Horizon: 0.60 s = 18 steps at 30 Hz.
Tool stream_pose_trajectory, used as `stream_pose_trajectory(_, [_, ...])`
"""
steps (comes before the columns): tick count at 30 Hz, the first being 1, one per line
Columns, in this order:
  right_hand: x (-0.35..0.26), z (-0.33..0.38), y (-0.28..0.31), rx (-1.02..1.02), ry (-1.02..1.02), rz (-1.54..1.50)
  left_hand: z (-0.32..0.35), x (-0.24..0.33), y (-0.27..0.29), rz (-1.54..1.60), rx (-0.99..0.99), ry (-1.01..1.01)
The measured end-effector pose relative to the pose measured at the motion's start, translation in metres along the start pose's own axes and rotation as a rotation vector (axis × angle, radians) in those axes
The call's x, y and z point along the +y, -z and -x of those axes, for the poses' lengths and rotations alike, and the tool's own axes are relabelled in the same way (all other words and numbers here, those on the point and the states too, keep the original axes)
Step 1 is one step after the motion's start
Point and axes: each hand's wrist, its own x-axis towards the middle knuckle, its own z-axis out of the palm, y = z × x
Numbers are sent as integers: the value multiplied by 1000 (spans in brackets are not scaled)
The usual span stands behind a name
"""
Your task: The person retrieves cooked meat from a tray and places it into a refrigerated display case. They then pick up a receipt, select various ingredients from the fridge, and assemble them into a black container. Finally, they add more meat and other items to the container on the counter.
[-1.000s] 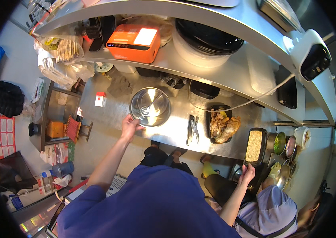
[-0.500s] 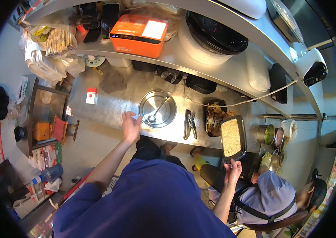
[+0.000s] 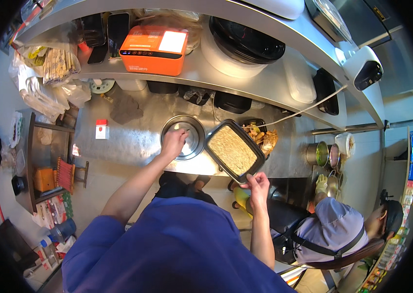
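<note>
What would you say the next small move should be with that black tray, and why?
Probably tip the black tray toward the metal bowl: the right hand holds it at the bowl's rim, and the left hand rests on the bowl.

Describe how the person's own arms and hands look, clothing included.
Both forearms are bare, reaching out of the short sleeves of a blue top. The left hand and the right hand wear no gloves. No watch, ring or bracelet can be made out on either one, though the picture is too small to be sure.
</note>
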Motion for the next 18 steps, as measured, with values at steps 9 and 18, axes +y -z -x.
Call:
stream_pose_trajectory(9, [-37,-27,-120,-145,840,920,67,5,41,32,337,-190])
stream_pose_trajectory(18, [-40,-39,-168,-446,1189,1379,77,-2,39,-128,295,-263])
